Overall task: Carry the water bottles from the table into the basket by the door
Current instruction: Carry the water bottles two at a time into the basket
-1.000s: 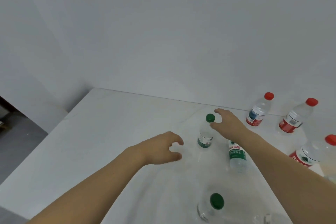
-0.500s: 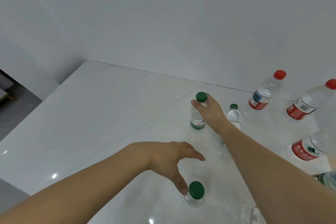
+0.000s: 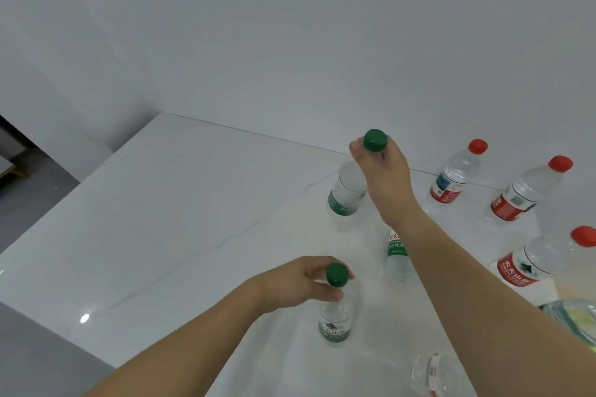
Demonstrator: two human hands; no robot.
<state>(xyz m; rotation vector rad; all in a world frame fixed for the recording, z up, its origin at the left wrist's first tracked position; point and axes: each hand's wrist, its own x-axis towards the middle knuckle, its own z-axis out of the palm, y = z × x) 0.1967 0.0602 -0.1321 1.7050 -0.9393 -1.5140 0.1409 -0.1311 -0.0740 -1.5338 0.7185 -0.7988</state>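
Note:
My right hand (image 3: 387, 177) grips the neck of a clear green-capped bottle (image 3: 346, 193) with a green label, which looks raised off the white table (image 3: 161, 235). My left hand (image 3: 306, 284) is closed around the neck of a second green-capped bottle (image 3: 335, 322) near the table's front. A third green-labelled bottle (image 3: 398, 255) stands partly hidden behind my right forearm. Three red-capped bottles stand at the right: one with a blue and red label (image 3: 454, 177), one (image 3: 529, 193) beside it, one (image 3: 548, 258) nearer. No basket is in view.
A white wall rises right behind the table. The table's left edge drops to grey floor (image 3: 29, 203). A clear bottle base (image 3: 432, 374) shows at the bottom, and a crumpled yellowish plastic thing (image 3: 574, 316) lies at the right edge.
My right hand closed on the far green-capped bottle and raised it. My left hand came down and closed on the near green-capped bottle's neck.

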